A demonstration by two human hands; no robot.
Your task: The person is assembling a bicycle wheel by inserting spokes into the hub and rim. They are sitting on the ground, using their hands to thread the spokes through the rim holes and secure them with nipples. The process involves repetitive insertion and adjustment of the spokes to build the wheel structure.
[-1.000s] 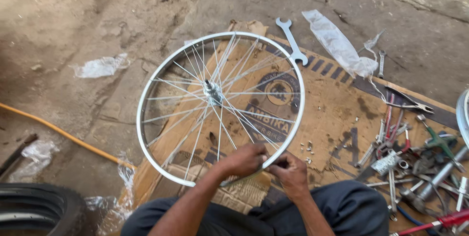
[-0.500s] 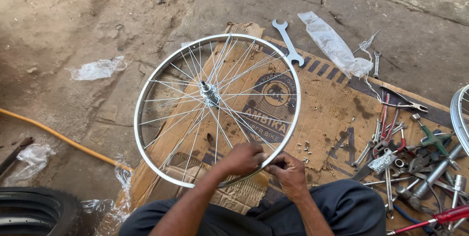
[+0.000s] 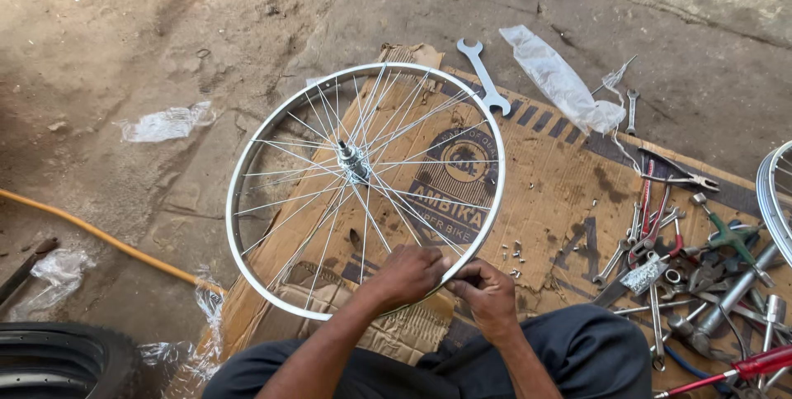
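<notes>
Down on the dusty concrete floor (image 3: 148, 28), a flattened cardboard sheet (image 3: 561, 193) is lying as a work mat, and a person is sitting at its near edge in dark trousers. Lying flat across the left part of the cardboard is a silver bicycle wheel rim (image 3: 247, 160), spokes fanning out from the hub (image 3: 353, 160) near its middle; its far-left arc is hanging over onto bare concrete. At the bottom left corner a black tyre (image 3: 58, 362) is showing in part, and a yellow hose (image 3: 99, 238) is running across the floor beside it.

Both hands are working at the near edge of the rim. The left hand (image 3: 408, 275) is resting curled over the rim and the spoke ends there, fingers folded down onto the metal. The right hand (image 3: 487, 288) is sitting just beside it, touching it, fingertips pinched together at the rim; whatever small thing they are pinching is too small to make out.

To the right, a jumble of hand tools (image 3: 701, 267) is crowding the cardboard, with red-handled pliers among the spanners. A long silver spanner (image 3: 484, 77) is lying just beyond the rim's far side, and a clear plastic bag (image 3: 557, 77) is lying near it. Small loose nipples (image 3: 511, 250) are scattered on the cardboard just right of the rim, near the right hand. Another crumpled plastic wrapper (image 3: 165, 122) is lying on the concrete well to the left.
</notes>
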